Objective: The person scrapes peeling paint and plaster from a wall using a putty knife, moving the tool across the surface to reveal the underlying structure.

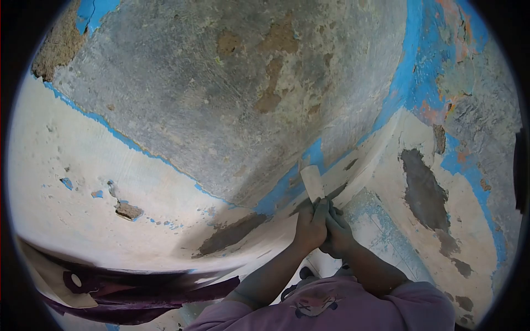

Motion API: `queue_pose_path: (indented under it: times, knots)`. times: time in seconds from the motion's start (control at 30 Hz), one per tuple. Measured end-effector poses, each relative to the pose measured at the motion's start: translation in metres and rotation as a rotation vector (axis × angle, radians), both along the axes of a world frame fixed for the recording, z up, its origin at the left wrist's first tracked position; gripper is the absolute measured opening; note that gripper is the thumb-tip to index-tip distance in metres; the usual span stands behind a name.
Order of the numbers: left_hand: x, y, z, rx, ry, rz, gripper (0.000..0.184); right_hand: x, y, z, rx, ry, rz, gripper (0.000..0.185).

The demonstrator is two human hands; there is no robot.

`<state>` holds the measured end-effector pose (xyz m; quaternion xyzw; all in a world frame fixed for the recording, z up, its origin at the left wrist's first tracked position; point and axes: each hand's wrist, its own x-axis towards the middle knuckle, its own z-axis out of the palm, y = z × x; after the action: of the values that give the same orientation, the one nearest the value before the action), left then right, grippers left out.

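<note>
Tool (313, 182): pale, flat, squared at its far end; at 4 o'clock just off centre of view, pointing to about 11. In front of wall, overlapping edge of blue strip. Can't tell if tip touches.
Left hand (311, 225): at 5 o'clock, closed around near end of tool, grip hidden by fingers.
Right hand (340, 237): between 4 and 5 o'clock, pressed against left hand, fingers closed at same end of tool, partly hidden.
Front wall (182, 88): bare grey over most of the 10 to 1 o'clock span, brown spots at 12. Cream paint (138, 193) from 8 to 9, chipped, blue edge along its top.
Blue strip (283, 192): between 4 and 5 o'clock, low on front wall, just beside tool.
Dark patch (232, 234): 7 o'clock, in the cream.
Side wall (472, 231): 2 to 4 o'clock, cream, blue and grey, ragged edges; big grey patch (424, 190) at 3.
Floor (381, 223): 4 o'clock, past right hand, speckled pale blue.
Purple cloth (212, 292): 7 to 8 o'clock, crumpled, left of left arm.
Shirt (364, 306): 5 to 6 o'clock, pinkish purple, printed front.
</note>
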<state>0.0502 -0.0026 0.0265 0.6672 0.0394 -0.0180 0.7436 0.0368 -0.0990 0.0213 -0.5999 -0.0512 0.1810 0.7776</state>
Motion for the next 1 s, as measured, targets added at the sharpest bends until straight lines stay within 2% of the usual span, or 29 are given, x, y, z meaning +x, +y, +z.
queue_pose_path:
  times: [0.07,0.1,0.17,0.2,0.27,0.3,0.33,0.37,0.4,0.43,0.47,0.5,0.57,0.63,0.77,0.87,0.9,0.93,1.0]
  knots:
    - [0.006,0.002,0.015,0.180,-0.015,-0.032,0.029,0.009,-0.001,0.013,-0.100,0.124,0.006,0.072]
    - [0.010,0.002,0.008,0.016,0.033,-0.023,0.029,0.009,-0.002,0.009,-0.105,0.132,0.005,0.072]
    - [0.006,0.000,0.006,0.003,0.026,-0.026,0.029,0.014,-0.002,-0.004,0.220,0.508,0.012,0.075]
    - [0.001,0.000,0.005,0.000,0.022,-0.029,0.029,0.009,-0.003,-0.012,0.217,0.512,0.018,0.075]
    - [-0.007,-0.005,-0.008,-0.053,0.041,0.008,0.030,-0.004,-0.007,-0.025,-0.112,-0.222,0.061,0.062]
    - [-0.006,-0.006,-0.012,-0.106,0.057,0.037,0.030,0.002,-0.007,-0.020,-0.111,-0.229,0.057,0.062]
    - [-0.002,-0.006,0.004,-0.104,0.057,0.035,0.030,0.010,-0.007,-0.011,-0.235,-0.153,0.099,0.062]
    - [0.003,-0.005,0.025,0.026,0.027,0.041,0.029,0.014,-0.007,-0.004,-0.361,-0.067,0.144,0.061]
    - [0.008,-0.005,0.039,0.155,-0.004,0.049,0.028,0.015,-0.008,0.002,-0.362,-0.059,0.148,0.061]
    - [0.013,-0.004,0.038,-0.014,-0.049,0.021,0.029,0.018,-0.010,0.008,-0.005,0.164,0.168,0.057]
    - [0.010,-0.004,0.035,-0.015,-0.055,0.026,0.029,0.021,-0.010,0.012,0.356,0.382,0.185,0.053]
    - [0.004,-0.005,0.029,-0.003,-0.025,0.038,0.028,0.016,-0.009,0.004,0.356,0.374,0.190,0.053]
    - [-0.004,-0.009,0.017,0.012,-0.009,0.047,0.028,0.001,-0.004,-0.025,0.130,0.151,-0.020,0.046]
    - [-0.004,-0.013,0.016,-0.105,0.049,0.107,0.029,0.000,-0.004,-0.026,0.066,0.043,-0.039,0.045]
    - [0.007,-0.007,0.053,-0.007,-0.005,0.028,0.027,0.000,-0.006,-0.027,-0.234,-0.299,-0.076,0.040]
    - [-0.007,-0.010,0.023,-0.086,0.061,0.066,0.027,-0.001,-0.007,-0.028,-0.447,-0.593,-0.120,0.038]
    - [-0.006,-0.010,0.010,-0.192,0.097,0.053,0.028,-0.002,0.010,-0.041,0.010,-0.286,-0.188,0.032]
    - [-0.001,-0.010,0.023,-0.189,0.092,0.045,0.028,0.002,0.009,-0.018,0.012,-0.292,-0.196,0.032]
    - [0.004,-0.011,0.050,-0.041,0.022,0.068,0.027,0.007,-0.004,0.031,0.338,0.403,0.032,0.029]
